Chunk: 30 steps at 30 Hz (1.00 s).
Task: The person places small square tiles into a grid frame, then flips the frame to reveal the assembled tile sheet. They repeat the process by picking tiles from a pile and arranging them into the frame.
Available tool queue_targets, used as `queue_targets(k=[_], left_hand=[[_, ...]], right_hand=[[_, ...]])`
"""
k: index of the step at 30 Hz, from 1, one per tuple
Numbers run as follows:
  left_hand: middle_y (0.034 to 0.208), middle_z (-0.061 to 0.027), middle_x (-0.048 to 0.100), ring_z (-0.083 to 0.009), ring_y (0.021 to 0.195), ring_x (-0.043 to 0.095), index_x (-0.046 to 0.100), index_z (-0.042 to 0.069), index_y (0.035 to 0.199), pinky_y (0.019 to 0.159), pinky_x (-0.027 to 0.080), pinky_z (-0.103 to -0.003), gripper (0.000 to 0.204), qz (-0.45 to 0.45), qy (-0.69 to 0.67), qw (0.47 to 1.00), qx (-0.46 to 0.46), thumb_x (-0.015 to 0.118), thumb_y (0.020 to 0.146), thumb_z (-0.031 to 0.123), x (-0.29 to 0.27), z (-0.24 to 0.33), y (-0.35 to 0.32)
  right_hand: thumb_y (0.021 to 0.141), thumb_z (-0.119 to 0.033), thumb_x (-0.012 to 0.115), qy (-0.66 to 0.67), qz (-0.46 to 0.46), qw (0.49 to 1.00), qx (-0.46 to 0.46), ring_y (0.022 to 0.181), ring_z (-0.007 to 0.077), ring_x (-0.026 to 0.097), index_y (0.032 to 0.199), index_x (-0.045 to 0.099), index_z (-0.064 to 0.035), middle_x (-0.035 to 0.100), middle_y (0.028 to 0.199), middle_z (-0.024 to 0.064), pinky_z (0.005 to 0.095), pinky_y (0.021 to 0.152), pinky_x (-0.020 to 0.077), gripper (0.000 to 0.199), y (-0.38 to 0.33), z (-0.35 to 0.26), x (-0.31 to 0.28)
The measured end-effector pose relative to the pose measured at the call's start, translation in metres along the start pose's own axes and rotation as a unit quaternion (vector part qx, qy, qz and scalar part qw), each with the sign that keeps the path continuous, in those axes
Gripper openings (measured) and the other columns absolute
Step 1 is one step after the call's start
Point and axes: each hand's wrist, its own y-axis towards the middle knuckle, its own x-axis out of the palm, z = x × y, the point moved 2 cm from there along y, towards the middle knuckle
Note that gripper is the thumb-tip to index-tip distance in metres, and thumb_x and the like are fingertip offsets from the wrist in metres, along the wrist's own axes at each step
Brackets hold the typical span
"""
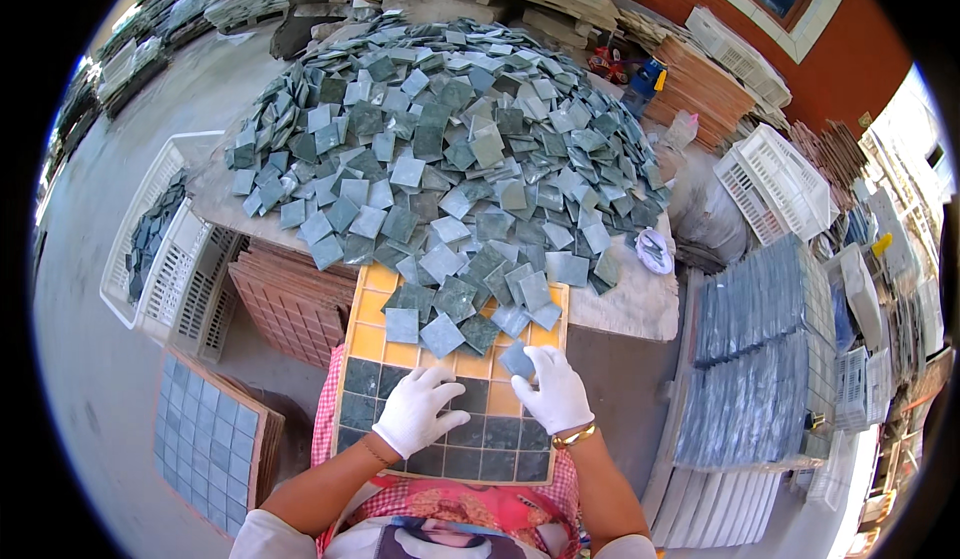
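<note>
A yellow grid tray (369, 342) with pale dividers lies in front of me, its nearer rows filled with dark green-grey square stone tiles (492, 464). Over these rows my left hand (418, 411), in a white glove, has its thumb and fingers apart with nothing seen between them. My right hand (558, 395), also gloved, is at the tray's right side, thumb and forefinger closed at the edge of a loose blue-grey stone tile (517, 360). Several more loose tiles (442, 336) overlap the tray's far cells. Some yellow cells show bare between the two hands.
A large heap of square stone tiles (430, 139) covers the table (630, 309) beyond the tray. White crates (165, 289) with tiles stand at left, above a stack of tiled panels (205, 429). Wrapped tile stacks (750, 359) stand at right. A purple-white roundish item (655, 252) lies at the table's right edge.
</note>
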Motion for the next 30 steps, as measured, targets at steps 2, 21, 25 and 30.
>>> queue_targets(k=[2, 21, 25, 30], left_hand=[[0.101, -0.0093, 0.059, -0.0310, 0.092, 0.057, 0.064, 0.007, 0.098, 0.082, 0.047, -0.040, 0.030, 0.021, -0.003, 1.000, 0.000, 0.073, 0.073, 0.022, 0.001, -0.002, -0.005], [0.138, -0.0162, 0.047, -0.0309, 0.132, 0.041, 0.049, -0.001, 0.131, 0.111, 0.028, -0.045, 0.072, -0.079, 0.116, 0.990, 0.031, 0.073, 0.072, 0.033, 0.039, 0.035, -0.007], [0.139, -0.0175, 0.047, -0.0311, 0.132, 0.040, 0.048, -0.002, 0.133, 0.111, 0.027, -0.047, 0.075, -0.103, 0.140, 0.984, 0.044, 0.070, 0.074, 0.039, 0.045, 0.036, -0.009], [0.135, -0.0123, 0.051, -0.0264, 0.130, 0.044, 0.053, 0.004, 0.127, 0.110, 0.029, -0.045, 0.057, -0.153, 0.079, 0.975, 0.143, 0.067, 0.080, 0.034, 0.038, 0.031, -0.014]], right_hand=[[0.082, -0.018, 0.065, 0.007, 0.016, 0.998, -0.062, 0.079, 0.0301, 0.064, 0.108, 0.060, -0.0089, 0.062, 0.096, 0.0129, 0.0395, 0.072, 0.0519, 0.027, -0.003, 0.005, -0.009], [0.084, -0.019, 0.063, 0.041, -0.172, 0.975, -0.137, 0.089, 0.0290, 0.061, 0.094, 0.065, -0.0076, 0.063, 0.093, 0.0119, 0.0377, 0.078, 0.0499, 0.015, -0.016, 0.001, 0.011], [0.083, -0.024, 0.067, 0.085, 0.000, 0.996, -0.023, 0.099, 0.0296, 0.061, 0.103, 0.065, -0.0074, 0.063, 0.101, 0.0136, 0.0395, 0.082, 0.0502, 0.026, 0.018, -0.025, 0.004], [0.084, -0.023, 0.067, 0.006, -0.028, 0.998, -0.064, 0.096, 0.0329, 0.060, 0.105, 0.060, -0.0036, 0.057, 0.112, 0.0162, 0.0408, 0.077, 0.0499, 0.030, 0.054, -0.034, 0.030]])
